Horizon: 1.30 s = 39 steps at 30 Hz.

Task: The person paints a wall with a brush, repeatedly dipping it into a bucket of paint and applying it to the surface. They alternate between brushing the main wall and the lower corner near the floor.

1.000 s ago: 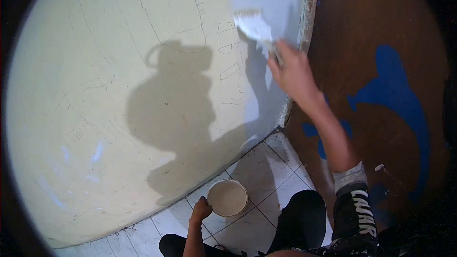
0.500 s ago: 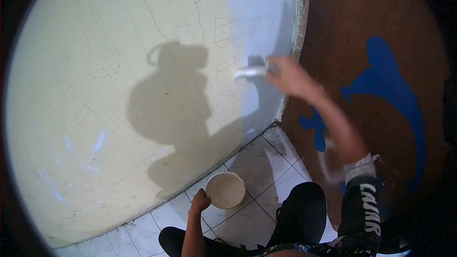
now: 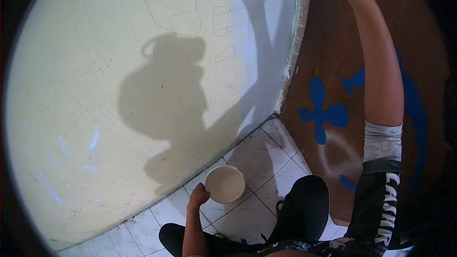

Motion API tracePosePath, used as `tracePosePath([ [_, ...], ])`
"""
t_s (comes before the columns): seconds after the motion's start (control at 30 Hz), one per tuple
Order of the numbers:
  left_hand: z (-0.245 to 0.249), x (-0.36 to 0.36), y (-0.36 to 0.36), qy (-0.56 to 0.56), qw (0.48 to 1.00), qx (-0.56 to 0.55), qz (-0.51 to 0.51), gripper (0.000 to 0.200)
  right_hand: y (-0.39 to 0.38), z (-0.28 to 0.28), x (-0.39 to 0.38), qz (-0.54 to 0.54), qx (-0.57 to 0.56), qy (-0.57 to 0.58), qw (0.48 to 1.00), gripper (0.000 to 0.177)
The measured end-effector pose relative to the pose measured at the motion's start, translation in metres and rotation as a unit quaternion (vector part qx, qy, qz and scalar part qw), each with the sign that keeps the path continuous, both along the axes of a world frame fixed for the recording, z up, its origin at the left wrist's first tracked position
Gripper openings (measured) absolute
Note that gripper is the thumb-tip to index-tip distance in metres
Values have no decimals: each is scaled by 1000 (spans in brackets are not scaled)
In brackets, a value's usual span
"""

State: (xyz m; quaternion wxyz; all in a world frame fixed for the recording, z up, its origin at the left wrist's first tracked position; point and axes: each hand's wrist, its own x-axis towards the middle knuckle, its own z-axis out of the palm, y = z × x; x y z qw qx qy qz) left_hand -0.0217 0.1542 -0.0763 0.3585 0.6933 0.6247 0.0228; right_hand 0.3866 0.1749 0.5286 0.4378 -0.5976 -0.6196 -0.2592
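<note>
One paint pail (image 3: 226, 184), one wall (image 3: 95, 90), one brown panel (image 3: 328, 43).

**Around the work: wall, corner and floor**

A cream wall (image 3: 71, 66) carries faint pencil outlines (image 3: 173, 16) and a dark shadow (image 3: 162, 90) of a person. Its right strip (image 3: 278, 4) looks paler and greyish. The chipped corner edge (image 3: 294, 43) meets a brown panel (image 3: 333, 57) painted with a blue propeller-like shape (image 3: 320, 114). Below lies a white tiled floor (image 3: 259, 159) with dark grout lines.
</note>
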Motion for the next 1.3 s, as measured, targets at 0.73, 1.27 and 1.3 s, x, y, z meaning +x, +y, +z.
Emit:
tracePosePath([
  [0.73, 2, 8, -12, 4, 999, 43, 12, 25, 6, -307, 9, 85, -323, 19, 942, 28],
  [1.27, 6, 8, -6, 5, 1000, 14, 6, 28, 7, -83, 15, 19, -43, 66, 997, 18],
  [1.3, 4, 7, -7, 3, 1000, 23, 6, 28, 8, -83, 13, 30, -3, 85, 996, 18],
])
